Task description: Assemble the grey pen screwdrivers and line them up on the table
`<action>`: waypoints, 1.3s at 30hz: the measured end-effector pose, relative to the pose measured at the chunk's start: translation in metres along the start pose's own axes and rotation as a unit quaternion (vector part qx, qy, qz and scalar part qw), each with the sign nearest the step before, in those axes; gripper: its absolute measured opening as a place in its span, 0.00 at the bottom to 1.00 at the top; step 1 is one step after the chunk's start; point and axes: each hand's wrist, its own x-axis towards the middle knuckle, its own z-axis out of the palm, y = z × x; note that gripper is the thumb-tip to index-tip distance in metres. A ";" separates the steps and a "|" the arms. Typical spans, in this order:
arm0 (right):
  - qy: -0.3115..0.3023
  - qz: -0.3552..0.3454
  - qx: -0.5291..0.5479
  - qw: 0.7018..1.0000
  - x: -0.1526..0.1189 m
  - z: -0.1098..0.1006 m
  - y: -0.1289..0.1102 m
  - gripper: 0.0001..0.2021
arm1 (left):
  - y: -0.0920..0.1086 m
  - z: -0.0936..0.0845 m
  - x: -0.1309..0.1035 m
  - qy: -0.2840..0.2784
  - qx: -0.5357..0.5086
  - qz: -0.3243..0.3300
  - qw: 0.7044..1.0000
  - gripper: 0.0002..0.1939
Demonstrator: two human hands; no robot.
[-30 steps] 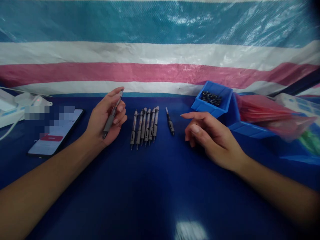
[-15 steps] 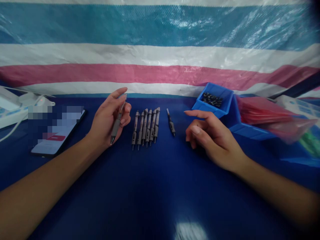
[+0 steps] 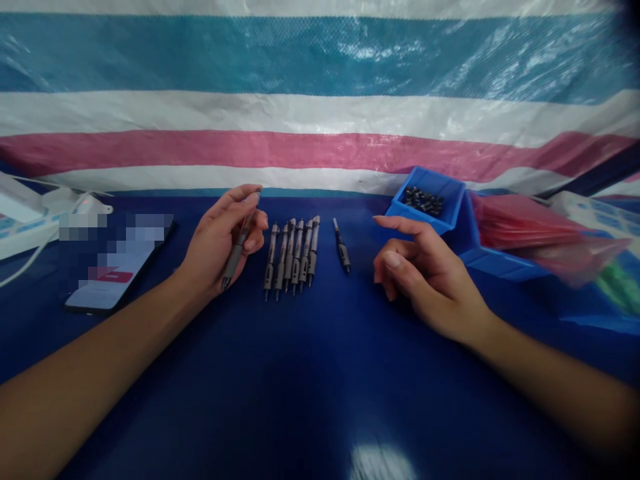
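Observation:
My left hand (image 3: 225,233) is closed around a pen (image 3: 234,259) with a dark grip and a clear upper barrel. The pen slants, its tip pointing down toward my wrist and its top end between thumb and forefinger. Just right of that hand, several similar pens (image 3: 291,260) lie side by side in a row on the blue table (image 3: 280,373). Apart from the row lies a shorter pen part (image 3: 342,247) with a dark grip and a thin pale rod sticking out. My right hand (image 3: 425,273) hovers to its right, holding nothing, forefinger stretched out and the other fingers loosely bent.
A blue bin (image 3: 435,223) of small black parts stands at the back right. Beside it, another blue bin (image 3: 500,263) has red plastic bags (image 3: 530,223). At the left are a phone (image 3: 110,287) and a white power strip (image 3: 30,230). A striped sheet (image 3: 320,60) hangs behind.
My left hand has shifted slightly to the right with the pen still in it. The right hand keeps nearly the same place and pose.

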 end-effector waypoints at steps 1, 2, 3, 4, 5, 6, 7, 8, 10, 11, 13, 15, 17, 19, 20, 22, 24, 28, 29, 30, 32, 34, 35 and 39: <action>0.001 0.000 0.000 1.000 0.000 0.000 0.000 0.23 | 0.000 0.000 0.000 -0.001 0.001 -0.002 1.000 0.08; 0.001 0.000 0.000 1.000 0.000 0.000 0.000 0.23 | 0.000 -0.001 0.000 -0.001 0.001 -0.003 1.000 0.07; 0.000 -0.001 0.000 1.000 0.000 0.000 0.000 0.23 | 0.000 -0.001 0.001 -0.001 0.001 -0.004 1.000 0.07; -0.002 -0.002 0.000 1.000 -0.001 0.000 0.000 0.22 | 0.000 -0.002 0.001 -0.002 0.000 -0.004 1.000 0.07; -0.003 -0.001 0.000 1.000 -0.001 0.000 0.000 0.22 | 0.000 -0.002 0.001 -0.004 0.000 -0.003 1.000 0.07; -0.005 -0.002 0.000 1.000 -0.001 0.000 0.000 0.22 | 0.000 -0.003 0.001 -0.006 0.001 -0.003 1.000 0.08; -0.006 -0.002 -0.001 1.000 -0.001 -0.001 0.000 0.22 | -0.001 -0.003 0.001 -0.008 0.002 -0.002 1.000 0.08; -0.008 -0.002 -0.002 1.000 -0.001 -0.001 0.000 0.21 | -0.001 -0.003 0.001 -0.009 0.003 0.000 1.000 0.09; -0.011 -0.002 -0.006 1.000 -0.001 -0.001 0.001 0.21 | -0.001 -0.003 0.001 -0.004 0.005 0.004 1.000 0.08; -0.012 -0.003 -0.007 1.000 -0.001 -0.001 0.001 0.21 | -0.002 -0.002 0.001 0.000 0.007 0.007 1.000 0.08; -0.013 -0.003 -0.010 1.000 -0.001 -0.001 0.001 0.21 | -0.002 -0.002 0.001 0.001 0.012 0.011 1.000 0.13; -0.016 -0.001 -0.012 1.000 -0.001 -0.001 0.001 0.21 | -0.003 -0.002 0.001 -0.001 0.016 0.012 1.000 0.17; -0.019 -0.001 -0.013 1.000 -0.001 -0.002 0.002 0.21 | -0.002 -0.002 0.001 0.000 0.017 0.011 1.000 0.15; -0.020 -0.003 -0.012 1.000 -0.001 -0.002 0.002 0.21 | -0.002 -0.002 0.001 0.003 0.014 0.010 1.000 0.11; -0.020 -0.005 -0.011 1.000 -0.001 -0.002 0.003 0.21 | -0.002 -0.002 0.001 0.004 0.013 0.009 1.000 0.09; -0.020 -0.008 -0.008 1.000 -0.001 -0.002 0.003 0.21 | -0.003 -0.003 0.002 0.003 0.008 0.008 1.000 0.07; -0.022 -0.010 -0.007 1.000 -0.001 -0.002 0.003 0.21 | -0.003 -0.004 0.002 0.001 0.007 0.010 1.000 0.06; -0.024 -0.007 -0.008 1.000 -0.001 -0.002 0.003 0.21 | -0.005 -0.006 0.002 -0.008 0.014 0.013 1.000 0.04; -0.025 -0.007 -0.009 1.000 -0.001 -0.002 0.002 0.21 | -0.005 -0.005 0.001 -0.009 0.016 0.011 1.000 0.04; -0.026 -0.007 -0.010 1.000 -0.001 -0.002 0.002 0.21 | -0.004 -0.005 0.001 -0.009 0.016 0.011 1.000 0.05; -0.028 -0.009 -0.013 0.999 -0.001 -0.002 0.002 0.21 | -0.003 -0.003 0.001 -0.006 0.012 0.011 1.000 0.06; -0.031 -0.009 -0.015 0.999 -0.001 -0.002 0.002 0.21 | -0.002 -0.002 0.001 -0.001 0.005 0.010 1.000 0.09; -0.031 -0.010 -0.015 0.999 -0.001 -0.002 0.002 0.21 | -0.002 -0.002 0.001 0.000 0.002 0.009 1.000 0.10; -0.032 -0.007 -0.017 0.999 -0.001 -0.002 0.003 0.21 | -0.002 -0.001 0.001 0.007 -0.009 0.007 1.000 0.05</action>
